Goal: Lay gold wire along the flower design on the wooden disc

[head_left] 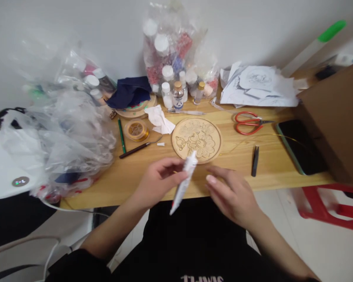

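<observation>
In my left hand I grip a white squeeze tube, tilted, between thumb and fingers. To its right my right hand is apart from the tube, fingers loosely bent with a gap between thumb and forefinger; nothing shows in it. Just beyond both hands lies a round wooden disc bearing a flower outline, partly edged with gold wire. A small white cap rests left of the disc, beside a dark pen-like tool with a thin tip. The tube's nozzle end overlaps the disc's near edge in view.
Left are a gold wire spool, a green stick and plastic bags. Bottles and a crumpled tissue lie behind. Right are red-handled scissors, black tweezers, a phone and a cardboard box.
</observation>
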`<state>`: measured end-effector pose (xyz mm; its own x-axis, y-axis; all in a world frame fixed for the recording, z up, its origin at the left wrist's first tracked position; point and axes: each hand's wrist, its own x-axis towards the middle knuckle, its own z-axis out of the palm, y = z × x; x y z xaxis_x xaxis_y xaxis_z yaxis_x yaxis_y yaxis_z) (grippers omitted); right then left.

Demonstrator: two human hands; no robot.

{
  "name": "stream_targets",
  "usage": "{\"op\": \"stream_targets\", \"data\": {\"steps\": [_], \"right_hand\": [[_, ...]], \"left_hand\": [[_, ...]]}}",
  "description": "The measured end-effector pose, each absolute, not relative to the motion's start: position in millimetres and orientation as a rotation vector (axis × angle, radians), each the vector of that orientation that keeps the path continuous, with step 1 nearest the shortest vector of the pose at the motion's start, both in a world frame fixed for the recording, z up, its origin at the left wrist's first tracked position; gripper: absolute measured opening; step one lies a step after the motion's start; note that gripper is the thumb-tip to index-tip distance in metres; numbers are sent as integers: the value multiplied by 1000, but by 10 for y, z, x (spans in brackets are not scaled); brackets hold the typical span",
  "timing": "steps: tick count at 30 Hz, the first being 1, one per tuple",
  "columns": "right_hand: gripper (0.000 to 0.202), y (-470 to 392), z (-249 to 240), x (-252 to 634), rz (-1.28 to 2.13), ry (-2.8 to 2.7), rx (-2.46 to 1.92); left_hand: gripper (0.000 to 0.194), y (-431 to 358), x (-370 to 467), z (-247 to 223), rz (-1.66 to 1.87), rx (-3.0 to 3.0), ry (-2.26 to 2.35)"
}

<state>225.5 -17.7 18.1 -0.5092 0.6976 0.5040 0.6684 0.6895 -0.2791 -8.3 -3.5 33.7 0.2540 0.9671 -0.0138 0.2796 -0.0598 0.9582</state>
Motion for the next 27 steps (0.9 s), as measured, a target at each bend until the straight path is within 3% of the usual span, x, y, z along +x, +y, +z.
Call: {"op": "stream_targets", "data": {"steps": [3,8,15,19,22,27], "right_hand": [[44,-149,173,1994,75,-2269,-994],[44,-58,89,1922,110,-2119,-979],[35,-38,138,2036,266,-1902,-1187],[27,127,115,2102,559,-1567,-1463],[28,335,103,2051,579,-1292,-1372],[28,543,84,1878,579,-1203,-1255]], "left_hand": [[26,-29,154,307,831,1250,1074],[23,39,180,314,795,1093,1015],[12,354,-80,443,761,1605,1114],[25,589,-176,285,643,2070,1062],[33,677,-192,64,594,2363,981],[33,668,-164,-156,802,2573,943]]}}
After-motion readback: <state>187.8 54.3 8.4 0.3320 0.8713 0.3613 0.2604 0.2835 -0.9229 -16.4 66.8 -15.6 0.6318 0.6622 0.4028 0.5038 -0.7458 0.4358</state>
